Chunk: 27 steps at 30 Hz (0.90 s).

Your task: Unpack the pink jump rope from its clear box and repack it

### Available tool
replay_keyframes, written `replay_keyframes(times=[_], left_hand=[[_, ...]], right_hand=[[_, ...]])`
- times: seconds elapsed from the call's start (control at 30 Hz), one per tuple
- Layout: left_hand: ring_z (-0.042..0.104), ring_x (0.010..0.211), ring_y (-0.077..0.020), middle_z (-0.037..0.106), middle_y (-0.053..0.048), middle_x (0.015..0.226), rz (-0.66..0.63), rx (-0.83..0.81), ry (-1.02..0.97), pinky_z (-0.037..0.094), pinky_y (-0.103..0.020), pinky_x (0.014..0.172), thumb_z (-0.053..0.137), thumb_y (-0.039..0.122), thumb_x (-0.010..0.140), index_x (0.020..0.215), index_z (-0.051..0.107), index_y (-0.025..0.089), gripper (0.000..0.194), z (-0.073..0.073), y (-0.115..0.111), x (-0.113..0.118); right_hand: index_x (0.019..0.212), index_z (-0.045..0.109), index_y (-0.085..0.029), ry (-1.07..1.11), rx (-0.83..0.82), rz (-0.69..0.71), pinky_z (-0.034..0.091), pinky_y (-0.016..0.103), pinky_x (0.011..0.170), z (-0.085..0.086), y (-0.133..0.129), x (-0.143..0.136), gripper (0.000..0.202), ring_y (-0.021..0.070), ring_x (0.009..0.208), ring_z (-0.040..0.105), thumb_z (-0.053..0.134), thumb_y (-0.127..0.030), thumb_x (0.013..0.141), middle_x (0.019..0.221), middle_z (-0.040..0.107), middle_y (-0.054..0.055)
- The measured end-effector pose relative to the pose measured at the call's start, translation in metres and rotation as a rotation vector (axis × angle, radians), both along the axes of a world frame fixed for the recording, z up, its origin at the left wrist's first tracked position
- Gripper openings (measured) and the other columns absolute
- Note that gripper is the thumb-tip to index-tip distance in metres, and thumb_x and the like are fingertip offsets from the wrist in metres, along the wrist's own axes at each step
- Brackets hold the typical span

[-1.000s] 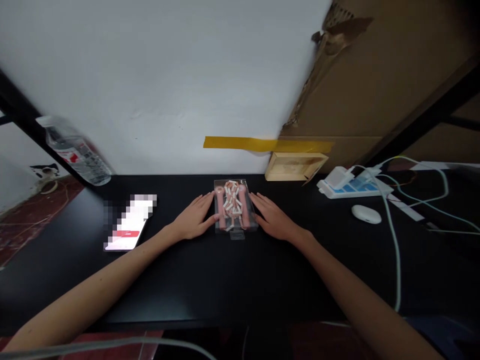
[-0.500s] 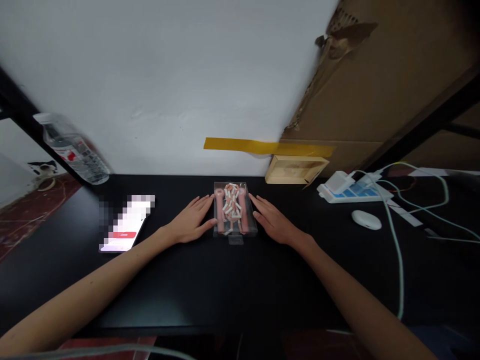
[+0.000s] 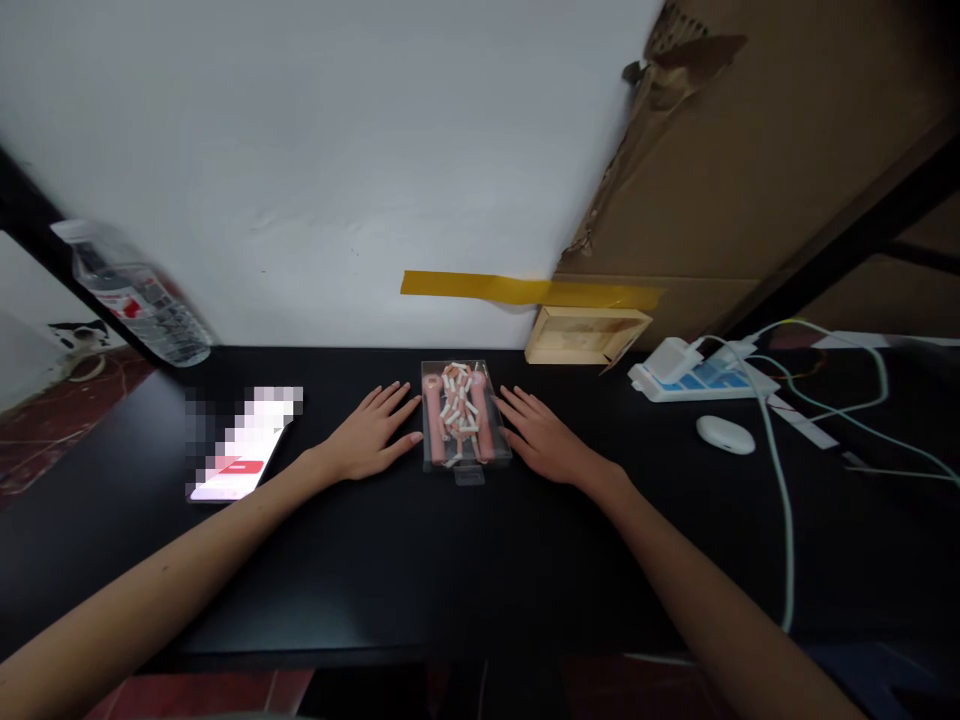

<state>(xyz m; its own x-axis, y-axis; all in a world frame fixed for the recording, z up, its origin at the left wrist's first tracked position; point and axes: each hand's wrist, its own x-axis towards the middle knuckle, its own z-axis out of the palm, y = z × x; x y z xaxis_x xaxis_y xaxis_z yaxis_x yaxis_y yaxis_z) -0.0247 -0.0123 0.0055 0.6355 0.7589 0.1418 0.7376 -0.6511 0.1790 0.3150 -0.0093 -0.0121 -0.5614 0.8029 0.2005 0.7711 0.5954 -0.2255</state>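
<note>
A clear plastic box (image 3: 470,477) lies on the black table in front of me, its small flap facing me. Inside it is a beaded jump rope (image 3: 460,408) with white segments and two pink handles, one along each side. My left hand (image 3: 373,432) rests palm down left of the box, fingers spread, with the thumb tip close to its edge. On the other side, my right hand (image 3: 541,436) lies flat with fingers stretched out, its fingertips and thumb beside the box's right edge; whether they touch it I cannot tell. Neither hand holds anything.
Left on the black table (image 3: 330,580) are a lit phone (image 3: 244,450) and a plastic water bottle (image 3: 142,300) by the wall. A shallow wooden box (image 3: 577,336) leans at the back. To the right are a power strip (image 3: 697,385) with chargers, trailing cables (image 3: 784,520) and a white earbud case (image 3: 725,434).
My left hand has drawn slightly left, off the box's edge, and its fingers have spread more. My right hand stays nearly in place. The whole view has shifted a little.
</note>
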Motion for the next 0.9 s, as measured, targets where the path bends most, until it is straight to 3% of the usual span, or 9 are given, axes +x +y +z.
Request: replay_keyframes(times=[0.27,0.43,0.6,0.8,0.9], left_hand=[[0.021,0.152,-0.0347,0.028,-0.012,0.164,-0.02,0.013,-0.023,0.018,-0.057,0.121,0.026,0.065,0.102,0.155,0.034,0.02,0.07,-0.0033,0.0013,-0.0023],[0.021,0.152,-0.035,0.028,-0.015,0.163,-0.022,0.009,-0.005,0.017,-0.056,0.121,0.022,0.065,0.102,0.154,0.036,0.015,0.073,-0.0026,0.0015,-0.0023],[0.021,0.152,-0.0349,0.029,-0.015,0.162,-0.009,-0.004,-0.035,0.018,-0.057,0.121,0.026,0.068,0.1,0.154,0.036,0.016,0.076,-0.0032,0.0015,-0.0017],[0.022,0.151,-0.0348,0.027,-0.014,0.163,0.005,-0.018,-0.066,0.018,-0.057,0.122,0.034,0.074,0.096,0.156,0.034,0.018,0.082,-0.0042,0.0023,-0.0017],[0.022,0.151,-0.0358,0.028,-0.013,0.163,0.002,-0.038,-0.079,0.018,-0.06,0.121,0.034,0.074,0.096,0.155,0.037,0.02,0.08,-0.002,0.0024,-0.002]], right_hand=[[0.162,0.012,-0.027,-0.01,0.013,0.005,0.031,0.059,0.12,0.0044,-0.0066,-0.0042,0.065,0.0338,0.151,0.026,0.031,-0.048,0.104,0.165,0.03,0.007],[0.16,0.024,-0.022,-0.044,0.001,-0.006,0.03,0.06,0.12,0.0066,-0.0088,-0.0065,0.064,0.036,0.151,0.027,0.029,-0.051,0.104,0.163,0.032,0.012],[0.156,0.036,-0.026,-0.023,-0.003,0.008,0.03,0.061,0.12,0.0044,-0.0073,-0.0045,0.06,0.0354,0.151,0.026,0.03,-0.053,0.103,0.163,0.034,0.009],[0.156,0.035,-0.03,-0.011,0.0,0.012,0.03,0.061,0.12,0.0025,-0.0051,-0.0024,0.058,0.0349,0.151,0.028,0.033,-0.052,0.103,0.163,0.034,0.006],[0.159,0.028,-0.028,-0.004,-0.03,0.012,0.03,0.06,0.12,0.008,-0.006,-0.003,0.063,0.0352,0.15,0.029,0.034,-0.054,0.103,0.163,0.035,0.008]])
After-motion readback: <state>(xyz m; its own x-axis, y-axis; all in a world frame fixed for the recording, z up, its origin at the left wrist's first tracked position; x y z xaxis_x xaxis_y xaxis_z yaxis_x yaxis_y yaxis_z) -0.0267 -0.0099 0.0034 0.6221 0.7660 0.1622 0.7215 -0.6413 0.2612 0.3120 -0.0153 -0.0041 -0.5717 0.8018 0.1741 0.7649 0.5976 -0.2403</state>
